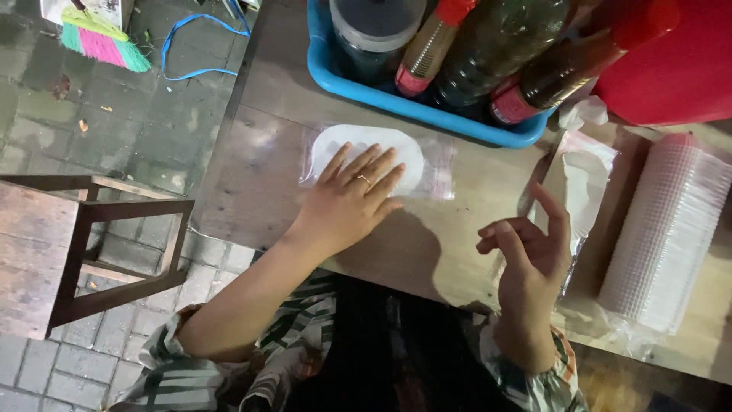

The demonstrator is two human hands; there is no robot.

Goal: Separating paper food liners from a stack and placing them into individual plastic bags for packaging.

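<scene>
Left hand [352, 200] flat, fingers spread on white oval in clear plastic bag [381, 156], right hand [534, 252] loosely curled, empty, well apart

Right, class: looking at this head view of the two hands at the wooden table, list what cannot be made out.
- White oval piece in the clear bag: partly hidden under the left hand.
- Bottles in the blue tub: tops cut off by the upper edge.
- Right hand: whether it grips anything is unclear, as the fingers curl in shadow.
- Stack of clear lids: the count is too fine to tell.
</scene>
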